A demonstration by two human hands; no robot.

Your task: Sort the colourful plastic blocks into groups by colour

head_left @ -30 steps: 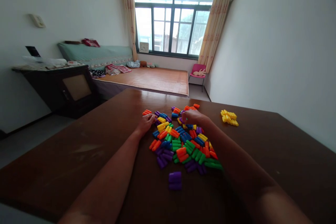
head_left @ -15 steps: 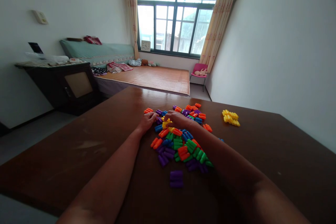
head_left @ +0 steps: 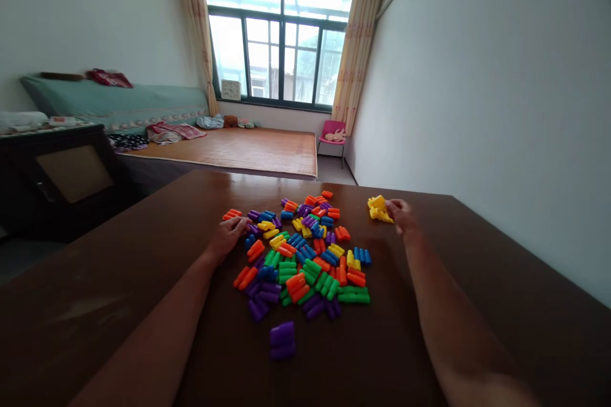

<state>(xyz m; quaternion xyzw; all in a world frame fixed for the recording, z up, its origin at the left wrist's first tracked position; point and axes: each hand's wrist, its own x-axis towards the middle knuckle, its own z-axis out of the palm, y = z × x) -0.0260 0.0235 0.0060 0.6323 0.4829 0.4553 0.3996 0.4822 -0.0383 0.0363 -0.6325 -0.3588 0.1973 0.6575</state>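
A pile of plastic toy building blocks in orange, purple, blue, green and yellow lies spread over the brown table. At the pile's upper left edge is my left hand, its fingers drawn together beside purple and orange blocks; what they hold, if anything, is hidden. My right hand is out to the right of the pile, fingers closed on a yellow block. That block is at a small group of yellow blocks set apart from the pile.
One purple block lies apart, nearer to me. Beyond the table are a bed with a woven mat, a pink chair and a window. A dark cabinet stands at the left, a white wall at the right.
My right hand has moved from the middle of the pile rightward to the yellow group, carrying a yellow block. My left hand stays at the pile's left edge. The view has turned right.
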